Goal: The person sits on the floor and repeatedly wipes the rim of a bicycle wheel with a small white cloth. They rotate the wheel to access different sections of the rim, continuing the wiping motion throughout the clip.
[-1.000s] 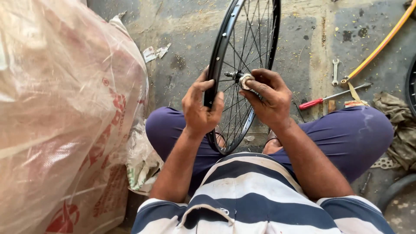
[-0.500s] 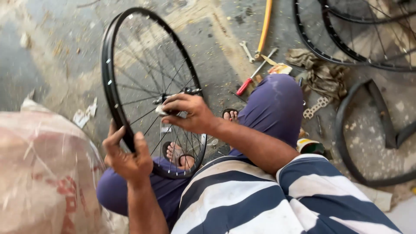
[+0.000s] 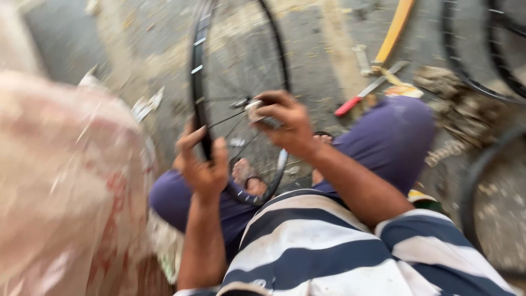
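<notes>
One bulky sack (image 3: 66,181) of clear plastic with red printed marks fills my left side, the largest thing in view, and right of it the black spoked wheel (image 3: 200,71) stands upright on the concrete floor (image 3: 323,60) between my knees. My left hand (image 3: 203,164) is wrapped around the wheel's near rim, while my right hand (image 3: 285,123) is closed on a small pale piece at the hub (image 3: 253,107), too blurred to name. Smaller still, a red-handled tool (image 3: 364,93) lies on the floor beyond my right knee, near a yellow bar (image 3: 395,27).
</notes>
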`<action>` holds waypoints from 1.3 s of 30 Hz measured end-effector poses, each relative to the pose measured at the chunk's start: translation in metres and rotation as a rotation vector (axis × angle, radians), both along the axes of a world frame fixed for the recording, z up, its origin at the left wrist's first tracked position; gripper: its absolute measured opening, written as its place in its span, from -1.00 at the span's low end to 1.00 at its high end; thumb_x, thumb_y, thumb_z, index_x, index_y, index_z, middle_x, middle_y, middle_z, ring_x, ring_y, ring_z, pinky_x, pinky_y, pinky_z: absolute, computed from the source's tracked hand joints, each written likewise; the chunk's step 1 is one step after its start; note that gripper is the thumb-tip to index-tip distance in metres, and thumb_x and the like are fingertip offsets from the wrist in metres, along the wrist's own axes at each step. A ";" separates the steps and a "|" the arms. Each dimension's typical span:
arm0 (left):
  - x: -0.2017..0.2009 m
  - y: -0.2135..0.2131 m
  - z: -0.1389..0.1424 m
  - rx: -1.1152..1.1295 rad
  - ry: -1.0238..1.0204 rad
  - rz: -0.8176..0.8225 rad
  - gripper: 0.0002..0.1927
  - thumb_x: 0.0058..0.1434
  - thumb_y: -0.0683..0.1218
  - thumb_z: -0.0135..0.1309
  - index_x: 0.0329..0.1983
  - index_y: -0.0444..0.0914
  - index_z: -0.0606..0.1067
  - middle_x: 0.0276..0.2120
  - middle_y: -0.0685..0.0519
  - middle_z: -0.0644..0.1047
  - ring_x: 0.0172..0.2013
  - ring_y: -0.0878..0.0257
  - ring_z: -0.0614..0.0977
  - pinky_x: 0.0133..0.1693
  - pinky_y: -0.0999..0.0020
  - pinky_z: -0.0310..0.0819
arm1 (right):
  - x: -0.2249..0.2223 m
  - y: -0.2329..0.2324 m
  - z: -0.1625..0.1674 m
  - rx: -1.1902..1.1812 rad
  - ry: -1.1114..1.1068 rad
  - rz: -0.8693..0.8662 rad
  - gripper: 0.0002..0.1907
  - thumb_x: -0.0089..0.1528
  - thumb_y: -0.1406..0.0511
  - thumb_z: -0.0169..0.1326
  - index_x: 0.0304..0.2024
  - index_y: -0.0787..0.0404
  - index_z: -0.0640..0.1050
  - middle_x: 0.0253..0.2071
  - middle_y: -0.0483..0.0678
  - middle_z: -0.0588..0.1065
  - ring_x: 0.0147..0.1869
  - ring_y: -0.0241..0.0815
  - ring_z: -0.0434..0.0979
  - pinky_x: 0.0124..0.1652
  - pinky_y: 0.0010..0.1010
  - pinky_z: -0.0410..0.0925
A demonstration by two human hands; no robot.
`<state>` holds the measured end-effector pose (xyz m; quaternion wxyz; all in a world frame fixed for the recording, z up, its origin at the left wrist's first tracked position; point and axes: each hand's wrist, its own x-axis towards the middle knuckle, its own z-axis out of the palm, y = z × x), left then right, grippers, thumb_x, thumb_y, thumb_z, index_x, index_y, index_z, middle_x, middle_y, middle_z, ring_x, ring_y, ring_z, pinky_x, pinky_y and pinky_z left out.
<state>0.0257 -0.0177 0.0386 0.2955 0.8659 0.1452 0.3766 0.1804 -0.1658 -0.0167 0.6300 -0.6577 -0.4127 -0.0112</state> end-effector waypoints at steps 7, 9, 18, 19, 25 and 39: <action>0.003 0.003 -0.001 -0.058 -0.090 -0.050 -0.70 0.26 -0.24 0.19 0.03 -0.30 0.42 0.20 -0.36 0.50 0.06 -0.05 0.72 0.03 0.20 0.68 | -0.004 0.002 0.006 -0.006 -0.079 -0.037 -0.68 0.14 0.45 0.45 -0.10 0.22 0.63 0.07 0.07 0.52 0.10 -0.04 0.65 0.06 -0.30 0.55; 0.004 0.004 -0.001 -0.051 -0.107 -0.057 -0.71 0.27 -0.25 0.18 0.03 -0.30 0.41 0.21 -0.37 0.50 0.05 -0.05 0.72 -0.01 0.21 0.71 | -0.004 0.003 0.006 -0.013 -0.085 -0.043 -0.68 0.14 0.44 0.46 -0.10 0.22 0.63 0.07 0.08 0.53 0.09 -0.04 0.65 0.06 -0.30 0.54; 0.000 0.009 -0.002 -0.074 -0.100 -0.077 -0.69 0.28 -0.23 0.17 0.05 -0.30 0.40 0.22 -0.40 0.47 0.08 -0.11 0.70 0.03 0.18 0.69 | -0.006 0.016 0.004 -0.051 -0.105 0.027 -0.67 0.13 0.40 0.45 -0.09 0.19 0.63 0.11 0.11 0.55 0.14 -0.02 0.65 0.07 -0.27 0.56; -0.001 0.009 0.000 -0.040 -0.107 -0.066 -0.67 0.26 -0.23 0.18 0.06 -0.31 0.40 0.20 -0.39 0.48 0.09 -0.15 0.68 0.06 0.13 0.66 | -0.007 0.019 0.006 -0.069 -0.124 0.031 -0.67 0.10 0.39 0.45 -0.10 0.18 0.64 0.09 0.10 0.56 0.13 -0.02 0.65 0.05 -0.26 0.54; 0.010 -0.003 0.027 0.065 -0.104 -0.081 -0.68 0.20 -0.21 0.17 0.01 -0.33 0.43 0.13 -0.38 0.53 0.09 -0.24 0.63 0.15 -0.01 0.52 | -0.001 0.031 0.032 -0.080 -0.206 0.192 -0.69 0.11 0.36 0.39 -0.09 0.20 0.64 0.05 0.08 0.60 0.13 0.02 0.66 0.05 -0.23 0.53; 0.000 -0.003 0.029 0.061 -0.076 -0.050 -0.73 0.20 -0.15 0.13 -0.05 -0.29 0.45 0.13 -0.31 0.55 0.24 -0.21 0.52 0.29 -0.04 0.33 | -0.005 0.051 0.039 0.191 0.619 0.715 -0.77 0.27 0.49 0.25 -0.03 0.36 0.55 0.06 0.02 0.56 0.11 -0.22 0.60 0.11 -0.36 0.50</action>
